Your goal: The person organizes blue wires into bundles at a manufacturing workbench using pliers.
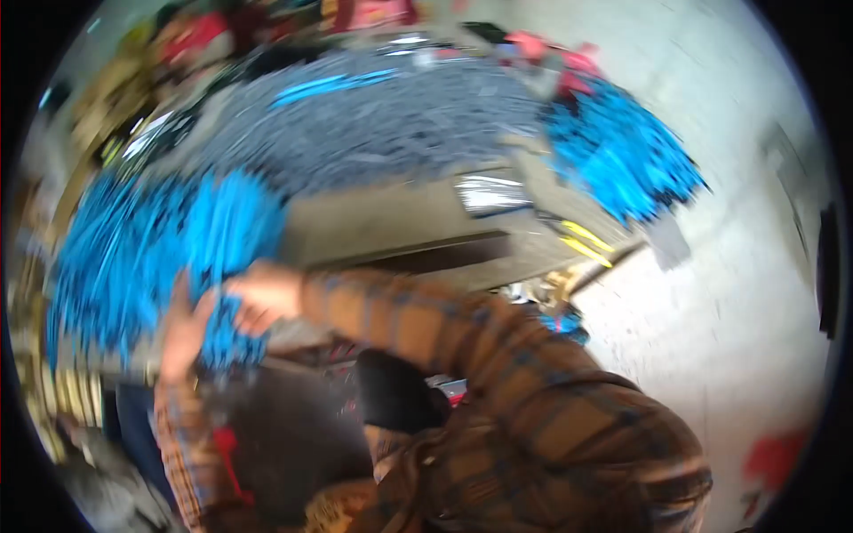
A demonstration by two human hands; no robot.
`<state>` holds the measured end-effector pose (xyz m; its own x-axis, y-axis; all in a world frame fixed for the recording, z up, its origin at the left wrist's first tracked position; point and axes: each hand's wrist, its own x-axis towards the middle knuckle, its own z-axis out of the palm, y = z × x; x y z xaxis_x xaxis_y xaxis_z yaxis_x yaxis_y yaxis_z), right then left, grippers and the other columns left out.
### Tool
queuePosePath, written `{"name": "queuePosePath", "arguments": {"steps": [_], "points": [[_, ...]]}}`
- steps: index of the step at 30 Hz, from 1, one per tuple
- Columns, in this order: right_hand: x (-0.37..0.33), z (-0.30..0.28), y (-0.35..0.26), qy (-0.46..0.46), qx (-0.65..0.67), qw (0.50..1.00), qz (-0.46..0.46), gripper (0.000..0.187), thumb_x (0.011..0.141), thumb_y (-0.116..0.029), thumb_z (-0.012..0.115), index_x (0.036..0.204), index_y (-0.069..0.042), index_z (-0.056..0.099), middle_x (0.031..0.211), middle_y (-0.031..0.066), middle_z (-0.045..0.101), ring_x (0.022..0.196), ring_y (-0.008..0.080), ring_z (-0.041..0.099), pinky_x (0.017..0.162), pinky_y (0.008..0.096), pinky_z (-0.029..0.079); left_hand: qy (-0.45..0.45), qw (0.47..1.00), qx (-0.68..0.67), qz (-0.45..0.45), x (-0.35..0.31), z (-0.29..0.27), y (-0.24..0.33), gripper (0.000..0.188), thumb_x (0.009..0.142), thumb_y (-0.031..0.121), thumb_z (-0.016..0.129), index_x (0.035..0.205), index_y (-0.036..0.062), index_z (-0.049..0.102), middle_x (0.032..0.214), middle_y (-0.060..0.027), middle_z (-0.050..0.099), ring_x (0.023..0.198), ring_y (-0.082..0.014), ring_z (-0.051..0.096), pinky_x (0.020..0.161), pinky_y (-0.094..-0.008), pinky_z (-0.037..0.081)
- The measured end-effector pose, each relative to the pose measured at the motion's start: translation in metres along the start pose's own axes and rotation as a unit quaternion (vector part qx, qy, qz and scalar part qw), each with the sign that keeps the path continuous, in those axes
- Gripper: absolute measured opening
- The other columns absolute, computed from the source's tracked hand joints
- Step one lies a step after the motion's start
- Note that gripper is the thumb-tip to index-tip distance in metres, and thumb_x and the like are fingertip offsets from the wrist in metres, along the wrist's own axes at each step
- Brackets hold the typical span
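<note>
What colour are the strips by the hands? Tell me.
The strips are bright blue; head view best.

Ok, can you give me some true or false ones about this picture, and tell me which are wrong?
1. The left hand and right hand are both at the left blue pile. True.
2. The tool handles over on the right are red. False: they are yellow.
3. Some bright blue strips lie on the big grey pile. True.
4. There is only one big blue pile. False: there is also a right blue pile.
5. The right sleeve is plain green. False: it is brown with a checked pattern.
</note>
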<state>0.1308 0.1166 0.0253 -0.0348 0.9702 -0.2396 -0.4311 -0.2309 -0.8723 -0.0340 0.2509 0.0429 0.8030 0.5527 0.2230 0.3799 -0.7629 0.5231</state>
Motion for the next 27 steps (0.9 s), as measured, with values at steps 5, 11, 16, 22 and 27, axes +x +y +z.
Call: {"name": "queuePosePath", "arguments": {"steps": [5, 11, 16, 22, 27], "points": [[-0.094, -0.023, -0.035, 0.085, -0.121, 0.982, -0.114, 0.034, 0.088, -0.028, 0.049, 0.087, 0.005, 0.054, 0.066, 0.0166, 0.062, 0.050, 0.0216, 0.061, 0.043, 0.0349, 0.050, -0.006, 0.991, 0.128, -0.021, 0.001, -0.009, 0.015, 0.071, 0.084, 0.042, 0.055, 0.131, -0.0071, 0.033, 0.136, -0.0281, 0.031, 0.127, -0.0369, 0.033, 0.101, -0.0386, 0.030], [-0.297, -0.167, -0.079, 0.470, -0.601, 0.605, -0.229, 0.023, 0.080, -0.022, 0.055, 0.095, -0.005, 0.059, 0.085, 0.0173, 0.061, 0.080, 0.0339, 0.059, 0.070, 0.0411, 0.048, 0.036, 0.991, 0.127, -0.035, -0.009, -0.009, 0.035, 0.076, 0.083, 0.048, 0.056, 0.132, -0.0056, 0.033, 0.137, -0.0255, 0.031, 0.126, -0.0368, 0.034, 0.100, -0.0412, 0.032], [-0.458, -0.236, -0.114, 0.641, -0.714, 0.282, 0.016, 0.024, 0.078, -0.025, 0.059, 0.090, -0.004, 0.056, 0.090, 0.0162, 0.059, 0.089, 0.0314, 0.056, 0.072, 0.0424, 0.048, 0.085, 0.991, 0.102, -0.011, 0.004, -0.018, 0.029, 0.075, 0.082, 0.048, 0.057, 0.132, -0.0031, 0.034, 0.135, -0.0227, 0.036, 0.124, -0.0335, 0.037, 0.098, -0.0410, 0.034], [-0.504, -0.296, -0.119, 0.676, -0.636, 0.334, 0.167, 0.025, 0.081, -0.027, 0.057, 0.087, -0.003, 0.055, 0.084, 0.0178, 0.058, 0.079, 0.0322, 0.059, 0.068, 0.0434, 0.048, 0.186, 0.976, -0.111, 0.019, 0.002, -0.028, 0.145, 0.057, 0.086, 0.030, 0.059, 0.131, 0.0000, 0.039, 0.130, -0.0182, 0.044, 0.119, -0.0270, 0.044, 0.097, -0.0364, 0.035], [-0.508, -0.305, -0.123, 0.694, -0.659, 0.289, 0.028, 0.022, 0.084, -0.025, 0.052, 0.089, -0.004, 0.057, 0.088, 0.0182, 0.059, 0.072, 0.0348, 0.060, 0.065, 0.0447, 0.049, 0.180, 0.976, -0.051, 0.115, -0.028, -0.013, 0.225, 0.042, 0.086, 0.015, 0.058, 0.123, 0.0003, 0.047, 0.126, -0.0156, 0.048, 0.114, -0.0247, 0.048, 0.096, -0.0347, 0.035]]}}
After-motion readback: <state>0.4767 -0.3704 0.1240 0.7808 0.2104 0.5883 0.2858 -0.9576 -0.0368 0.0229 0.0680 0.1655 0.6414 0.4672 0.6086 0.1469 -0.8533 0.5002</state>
